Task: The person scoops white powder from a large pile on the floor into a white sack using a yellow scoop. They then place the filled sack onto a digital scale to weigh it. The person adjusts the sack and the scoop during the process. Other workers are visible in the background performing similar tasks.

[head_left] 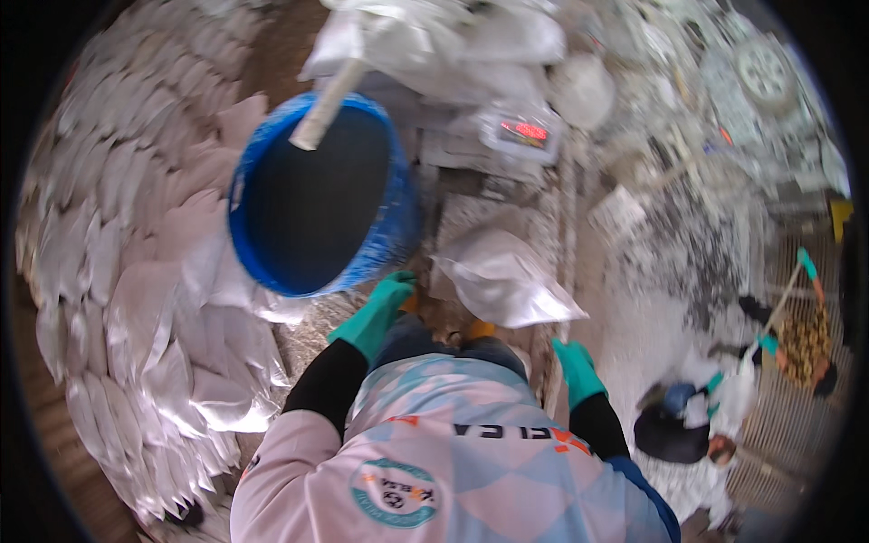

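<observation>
A full white woven sack (507, 276) lies in front of me on a dusty weighing platform, one corner pointing right. My left hand (385, 308), in a green rubber glove, is between the sack and a large blue barrel (398, 199). Its fingers are stretched forward and hold nothing that I can see. My right hand (577, 366), gloved the same, is open just below the sack's right corner, apart from it. The barrel has a dark inside, and a pale tube (328, 104) hangs over its far rim. A scale display (525, 133) with red digits, wrapped in clear plastic, stands beyond the sack.
Stacked white sacks (136, 290) fill the left side. More white bags (434, 45) are at the back. A wheel (765, 74) lies among plastic at the far right. Two co-workers (674, 430) are on the right, one near a slatted grate (756, 471) and a yellowish pile (804, 348).
</observation>
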Available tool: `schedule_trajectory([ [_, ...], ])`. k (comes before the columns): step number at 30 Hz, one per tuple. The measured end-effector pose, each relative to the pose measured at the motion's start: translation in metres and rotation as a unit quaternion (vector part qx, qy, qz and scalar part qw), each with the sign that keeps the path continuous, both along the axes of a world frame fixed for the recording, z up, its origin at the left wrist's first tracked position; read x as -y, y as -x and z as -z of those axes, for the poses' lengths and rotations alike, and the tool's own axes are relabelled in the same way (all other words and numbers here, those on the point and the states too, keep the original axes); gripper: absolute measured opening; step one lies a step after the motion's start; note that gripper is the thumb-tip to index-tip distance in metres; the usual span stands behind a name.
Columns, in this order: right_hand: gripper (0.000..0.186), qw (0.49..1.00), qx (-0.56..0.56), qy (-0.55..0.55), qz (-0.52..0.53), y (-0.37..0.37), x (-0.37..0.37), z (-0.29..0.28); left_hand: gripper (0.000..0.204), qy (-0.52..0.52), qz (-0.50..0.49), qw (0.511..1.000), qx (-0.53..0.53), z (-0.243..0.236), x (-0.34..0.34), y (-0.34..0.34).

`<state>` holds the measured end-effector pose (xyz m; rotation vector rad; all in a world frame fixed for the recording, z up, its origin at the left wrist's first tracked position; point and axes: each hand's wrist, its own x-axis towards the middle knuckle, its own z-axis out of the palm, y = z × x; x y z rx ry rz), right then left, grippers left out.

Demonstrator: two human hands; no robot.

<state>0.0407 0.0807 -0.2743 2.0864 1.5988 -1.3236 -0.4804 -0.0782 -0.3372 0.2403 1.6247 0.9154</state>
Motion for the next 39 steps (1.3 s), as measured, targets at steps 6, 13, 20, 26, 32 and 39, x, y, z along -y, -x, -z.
schedule_trajectory([
  [6,0.109,0.997,-0.062,0.052,-0.004,0.018,0.0,0.04,0.086,0.084,0.193,0.966,-0.148,0.022,0.01,-0.058],
  [13,0.113,0.944,-0.265,-0.059,0.189,0.055,-0.024,0.133,0.103,-0.102,0.142,0.979,-0.108,0.038,-0.088,-0.151],
  [20,0.109,0.963,-0.25,-0.099,0.005,0.102,-0.036,0.188,0.092,-0.07,0.215,0.96,-0.165,0.129,-0.122,-0.214],
  [26,0.101,0.949,-0.224,-0.142,-0.17,0.123,-0.044,0.212,0.078,0.012,0.425,0.815,-0.394,0.181,-0.121,-0.229],
  [32,0.104,0.937,-0.225,-0.227,-0.14,0.127,-0.042,0.268,0.082,0.014,0.382,0.77,-0.511,0.222,-0.127,-0.236],
  [39,0.104,0.886,-0.222,-0.401,-0.07,0.142,-0.06,0.308,0.103,0.044,0.279,0.861,-0.424,0.246,-0.134,-0.237],
])
